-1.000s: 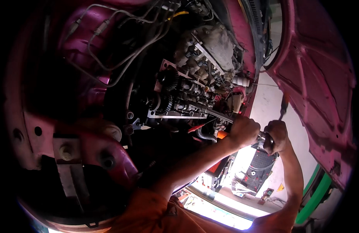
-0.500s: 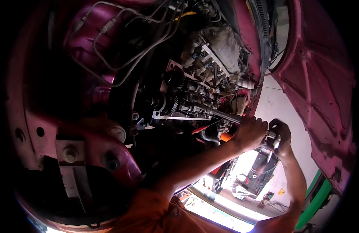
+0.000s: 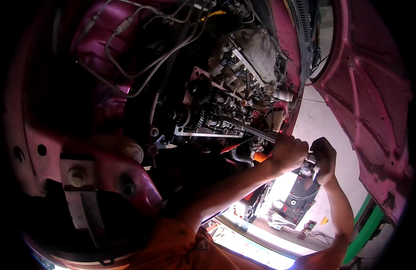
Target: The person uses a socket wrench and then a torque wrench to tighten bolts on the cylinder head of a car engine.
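In the head view my left hand (image 3: 289, 154) is wrapped round the near part of a long grey metal bar (image 3: 261, 134), some kind of long-handled tool. Its far end reaches the camshaft (image 3: 223, 123) on the opened cylinder head (image 3: 203, 133); what it seats on there is too dark to make out. Right of it, my right hand (image 3: 324, 158) is curled round a silver metal end piece (image 3: 310, 158) beside the left fist. A short bright part (image 3: 315, 173) sticks out below its fingers. Two toothed cam gears (image 3: 200, 118) show at the left of the head.
A pale intake cover (image 3: 262, 51) lies beyond the head. Metal pipes (image 3: 158, 63) cross the purple engine bay. The raised hood (image 3: 374, 94) stands at the right, near my right arm. Below my hands are a black tray (image 3: 301, 202) and a bright lamp (image 3: 280, 193). A green post (image 3: 364, 236) stands lower right.
My right hand has turned slightly round the silver end piece, and the bright part below it has shifted. The left hand keeps its hold; the whole view has moved a little.
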Motion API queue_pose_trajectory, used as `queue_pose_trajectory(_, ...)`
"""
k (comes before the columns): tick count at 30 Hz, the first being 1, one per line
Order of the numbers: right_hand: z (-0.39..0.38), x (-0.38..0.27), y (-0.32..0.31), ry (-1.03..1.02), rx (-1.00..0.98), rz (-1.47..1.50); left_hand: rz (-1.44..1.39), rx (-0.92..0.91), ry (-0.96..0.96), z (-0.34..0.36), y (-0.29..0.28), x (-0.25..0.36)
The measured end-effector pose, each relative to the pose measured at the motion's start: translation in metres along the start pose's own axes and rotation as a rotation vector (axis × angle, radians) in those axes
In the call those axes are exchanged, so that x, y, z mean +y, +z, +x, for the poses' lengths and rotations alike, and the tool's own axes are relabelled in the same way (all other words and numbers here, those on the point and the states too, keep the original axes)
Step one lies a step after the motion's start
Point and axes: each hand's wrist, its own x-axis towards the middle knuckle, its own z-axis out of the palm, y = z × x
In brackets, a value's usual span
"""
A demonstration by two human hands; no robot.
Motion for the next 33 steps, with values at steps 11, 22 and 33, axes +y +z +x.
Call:
queue_pose_trajectory(11,-0.007,0.0,0.004,0.392,0.08,0.29,-0.009,-0.177,-0.059,0.005,-0.006,0.001)
queue_pose_trajectory(22,0.002,-0.004,-0.008,0.289,-0.036,0.205,-0.042,-0.258,0.006,0.016,-0.026,0.0)
queue_pose_trajectory(33,-0.018,0.004,0.008,0.442,0.053,0.429,-0.018,-0.246,0.016,0.003,-0.009,-0.002)
